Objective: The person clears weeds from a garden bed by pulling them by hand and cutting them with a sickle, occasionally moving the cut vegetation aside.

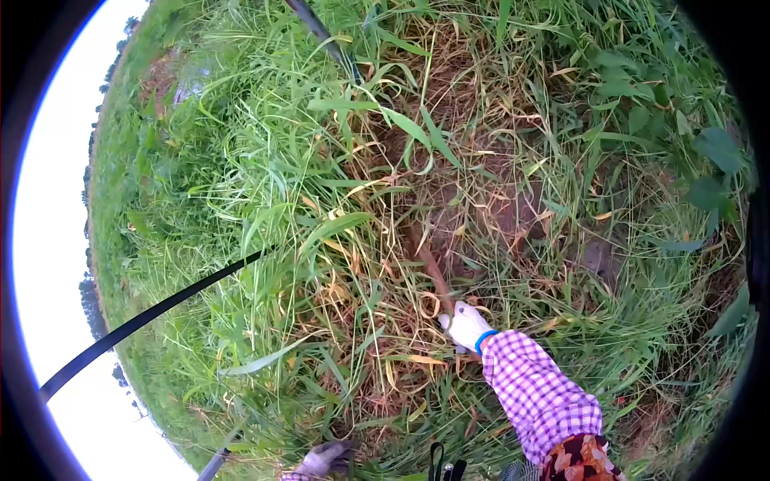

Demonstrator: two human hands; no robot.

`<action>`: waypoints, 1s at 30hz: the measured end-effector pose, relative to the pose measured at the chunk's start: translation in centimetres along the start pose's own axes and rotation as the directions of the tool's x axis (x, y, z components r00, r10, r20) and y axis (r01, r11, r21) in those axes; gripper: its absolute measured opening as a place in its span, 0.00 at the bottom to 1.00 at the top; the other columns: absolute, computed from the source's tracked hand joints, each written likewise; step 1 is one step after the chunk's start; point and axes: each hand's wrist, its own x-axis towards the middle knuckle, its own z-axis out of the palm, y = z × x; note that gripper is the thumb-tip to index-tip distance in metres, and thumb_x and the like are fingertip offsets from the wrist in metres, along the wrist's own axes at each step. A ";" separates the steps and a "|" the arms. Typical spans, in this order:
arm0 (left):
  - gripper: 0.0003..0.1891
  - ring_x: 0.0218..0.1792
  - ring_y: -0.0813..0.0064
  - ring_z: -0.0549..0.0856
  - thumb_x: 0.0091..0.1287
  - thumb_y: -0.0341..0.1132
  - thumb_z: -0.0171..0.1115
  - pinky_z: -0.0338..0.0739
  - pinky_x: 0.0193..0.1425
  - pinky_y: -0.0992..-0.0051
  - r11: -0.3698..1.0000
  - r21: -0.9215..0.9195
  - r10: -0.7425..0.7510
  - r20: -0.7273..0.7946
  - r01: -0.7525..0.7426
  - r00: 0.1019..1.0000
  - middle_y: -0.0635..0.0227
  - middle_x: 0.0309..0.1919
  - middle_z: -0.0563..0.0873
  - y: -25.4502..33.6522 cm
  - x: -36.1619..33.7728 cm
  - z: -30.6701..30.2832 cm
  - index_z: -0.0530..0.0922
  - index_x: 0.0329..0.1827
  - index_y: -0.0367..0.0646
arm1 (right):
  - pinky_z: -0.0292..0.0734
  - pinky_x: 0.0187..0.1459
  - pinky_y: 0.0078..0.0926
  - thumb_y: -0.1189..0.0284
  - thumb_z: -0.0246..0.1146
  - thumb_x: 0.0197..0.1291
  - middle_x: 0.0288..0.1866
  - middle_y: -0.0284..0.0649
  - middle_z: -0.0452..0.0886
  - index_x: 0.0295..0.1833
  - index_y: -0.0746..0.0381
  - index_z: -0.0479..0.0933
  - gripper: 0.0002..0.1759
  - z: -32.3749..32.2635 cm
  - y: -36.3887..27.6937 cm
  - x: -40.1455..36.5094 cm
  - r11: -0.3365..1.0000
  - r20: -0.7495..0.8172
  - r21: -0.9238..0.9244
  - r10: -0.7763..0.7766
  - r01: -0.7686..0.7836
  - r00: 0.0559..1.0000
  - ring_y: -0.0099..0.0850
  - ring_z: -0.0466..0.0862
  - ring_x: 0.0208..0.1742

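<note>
My right hand, in a white glove with a blue band at the wrist, is closed around the brown wooden handle of a tool. The handle slants up and left into cut grass and bare soil; its far end is hidden there. A purple-and-white checked sleeve covers this arm, with an orange floral cuff lower down. At the bottom edge my left hand, gloved with darker fingers, lies low against the grass. Its fingers look loosely stretched out, and no held thing shows in it.
Tall green grass fills the left side. Dry stalks and brown soil lie in the middle, broad leaves at right. A black curved strip and a dark pole stick out of the grass. A black strap hangs at the bottom.
</note>
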 end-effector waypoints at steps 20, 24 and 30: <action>0.24 0.61 0.78 0.78 0.74 0.40 0.56 0.75 0.59 0.79 0.741 0.321 0.333 0.587 -0.590 0.738 0.59 0.64 0.77 8.1 -11.7 1.2 0.70 0.69 0.37 | 0.66 0.15 0.27 0.68 0.58 0.68 0.20 0.31 0.68 0.42 0.58 0.62 0.11 -1.1 -6.7 -5.7 0.657 -0.467 0.666 -0.002 0.353 0.885 0.24 0.68 0.13; 0.24 0.47 0.71 0.88 0.68 0.40 0.63 0.84 0.42 0.78 0.602 -0.242 0.799 0.192 -0.761 0.571 0.53 0.59 0.80 17.6 -11.2 3.0 0.73 0.64 0.37 | 0.75 0.21 0.31 0.65 0.58 0.66 0.24 0.39 0.75 0.49 0.68 0.68 0.16 -0.1 -6.8 -4.7 0.940 -0.139 0.330 -0.044 0.089 0.989 0.29 0.76 0.18; 0.36 0.75 0.60 0.62 0.61 0.33 0.63 0.59 0.77 0.58 -0.598 0.799 0.800 0.600 -0.059 0.005 0.55 0.74 0.62 31.1 -7.3 13.5 0.60 0.74 0.47 | 0.77 0.40 0.41 0.56 0.63 0.62 0.33 0.51 0.81 0.47 0.65 0.70 0.23 6.0 5.0 -24.8 0.998 -0.094 0.041 0.051 -0.048 0.994 0.47 0.83 0.34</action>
